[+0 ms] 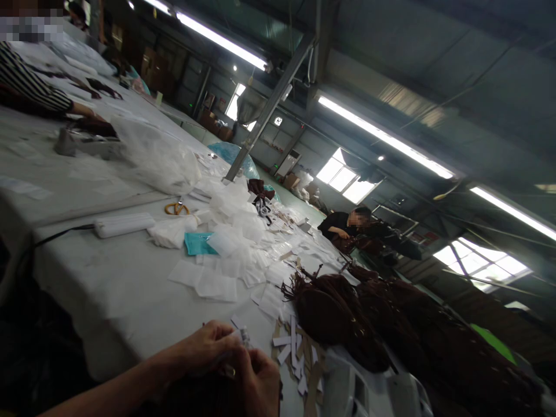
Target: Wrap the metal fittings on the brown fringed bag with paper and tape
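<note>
Both of my hands are close together at the bottom of the view, near the table edge. My left hand (208, 347) pinches a small piece of whitish, see-through wrapping (244, 335). My right hand (258, 379) meets it from the right, fingers bent against the same small piece. Something shiny shows between the fingers, too small to make out. Below the hands lies a dark brown item (200, 397), mostly in shadow. Paper strips (295, 353) in white and tan lie just right of my hands.
Brown bags (324, 313) are piled along the right. White sheets (217, 284), a teal packet (200, 243), yellow-handled scissors (176, 208) and a white power strip (124, 225) lie on the table (130, 289). A striped-sleeved person (35, 81) reaches in far left; another person (339, 226) is beyond.
</note>
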### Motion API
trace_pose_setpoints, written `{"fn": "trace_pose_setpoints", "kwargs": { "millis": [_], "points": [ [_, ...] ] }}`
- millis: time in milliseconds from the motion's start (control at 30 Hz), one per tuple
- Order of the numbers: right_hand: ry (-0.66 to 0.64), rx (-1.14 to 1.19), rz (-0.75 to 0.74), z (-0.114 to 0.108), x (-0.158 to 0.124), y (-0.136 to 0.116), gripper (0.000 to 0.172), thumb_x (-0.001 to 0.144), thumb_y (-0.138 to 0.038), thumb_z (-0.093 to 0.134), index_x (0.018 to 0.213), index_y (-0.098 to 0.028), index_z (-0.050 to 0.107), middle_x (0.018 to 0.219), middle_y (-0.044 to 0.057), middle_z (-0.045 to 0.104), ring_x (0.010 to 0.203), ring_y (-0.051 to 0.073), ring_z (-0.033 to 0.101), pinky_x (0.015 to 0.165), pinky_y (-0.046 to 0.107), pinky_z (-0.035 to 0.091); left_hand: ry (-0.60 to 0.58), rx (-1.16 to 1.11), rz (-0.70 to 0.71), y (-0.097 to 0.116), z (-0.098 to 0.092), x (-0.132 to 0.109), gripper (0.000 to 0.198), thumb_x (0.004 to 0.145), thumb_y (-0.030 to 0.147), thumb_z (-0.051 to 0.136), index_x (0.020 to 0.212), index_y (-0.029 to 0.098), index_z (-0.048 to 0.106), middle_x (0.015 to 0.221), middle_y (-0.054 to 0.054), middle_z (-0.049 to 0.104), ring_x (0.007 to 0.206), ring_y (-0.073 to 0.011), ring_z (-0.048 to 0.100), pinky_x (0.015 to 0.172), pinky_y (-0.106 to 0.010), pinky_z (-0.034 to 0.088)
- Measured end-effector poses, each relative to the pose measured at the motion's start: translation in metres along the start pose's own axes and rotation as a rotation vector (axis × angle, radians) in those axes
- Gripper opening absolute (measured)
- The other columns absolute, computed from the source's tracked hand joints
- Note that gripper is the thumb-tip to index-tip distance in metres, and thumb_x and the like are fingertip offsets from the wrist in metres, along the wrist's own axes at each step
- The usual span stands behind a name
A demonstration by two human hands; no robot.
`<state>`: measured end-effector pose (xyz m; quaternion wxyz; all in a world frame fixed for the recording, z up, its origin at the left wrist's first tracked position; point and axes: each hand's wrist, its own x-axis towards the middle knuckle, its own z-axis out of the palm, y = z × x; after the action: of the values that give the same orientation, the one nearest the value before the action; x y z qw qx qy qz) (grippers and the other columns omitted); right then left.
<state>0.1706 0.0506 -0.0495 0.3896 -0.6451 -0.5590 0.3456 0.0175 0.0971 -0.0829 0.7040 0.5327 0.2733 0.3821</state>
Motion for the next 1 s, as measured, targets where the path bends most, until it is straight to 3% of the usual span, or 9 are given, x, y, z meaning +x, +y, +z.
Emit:
{"fn": "trace_pose_setpoints", "kwargs": {
  "millis": [200,467,633,767,1000],
  "points": [
    [-0.180,0.239,0.032,-0.004,0.002,0.005,0.044,0.073,-0.056,0.068,0.079,-0.013,0.073,0.071,0.007,0.071,0.074,0.023,0.065,0.069,0.030,0.050,0.024,-0.089,0.014,-0.002,0.001,0.005,0.052,0.081,0.063,0.055,0.074,0.011,0.061,0.051,0.003,0.049,0.038,-0.0051,0.034,0.036,-0.018,0.022],
    [-0.193,0.400,0.088,-0.002,0.002,-0.006,0.044,0.068,-0.053,0.074,0.082,-0.012,0.076,0.070,0.009,0.071,0.069,0.022,0.066,0.066,0.031,0.052,-0.014,-0.135,-0.030,0.007,0.004,-0.001,0.051,0.078,0.063,0.059,0.074,0.013,0.059,0.052,0.004,0.049,0.038,-0.0050,0.033,0.035,-0.018,0.022],
    [-0.104,0.536,0.153,0.010,0.002,0.010,0.044,0.061,-0.052,0.080,0.076,-0.011,0.072,0.064,0.006,0.070,0.057,0.017,0.063,0.056,0.025,0.049,-0.014,-0.063,-0.015,0.007,0.004,-0.005,0.053,0.080,0.065,0.055,0.077,0.013,0.059,0.053,0.004,0.048,0.038,-0.0051,0.034,0.035,-0.017,0.023],
    [0.012,0.606,0.208,0.018,0.002,0.025,0.050,0.053,-0.051,0.085,0.079,-0.013,0.066,0.051,0.001,0.064,0.044,0.011,0.055,0.044,0.018,0.039,-0.001,-0.009,0.006,0.005,0.005,-0.006,0.056,0.080,0.068,0.053,0.079,0.012,0.061,0.053,0.004,0.049,0.038,-0.0056,0.035,0.035,-0.018,0.025],
    [0.069,0.424,0.138,0.025,0.001,0.018,0.050,0.060,-0.061,0.076,0.073,-0.015,0.062,0.047,0.000,0.061,0.032,0.007,0.041,0.035,0.018,0.031,0.052,-0.047,0.095,0.001,0.009,-0.009,0.053,0.081,0.065,0.055,0.072,0.013,0.057,0.054,0.003,0.048,0.040,-0.0064,0.036,0.036,-0.019,0.023]
  ]
}}
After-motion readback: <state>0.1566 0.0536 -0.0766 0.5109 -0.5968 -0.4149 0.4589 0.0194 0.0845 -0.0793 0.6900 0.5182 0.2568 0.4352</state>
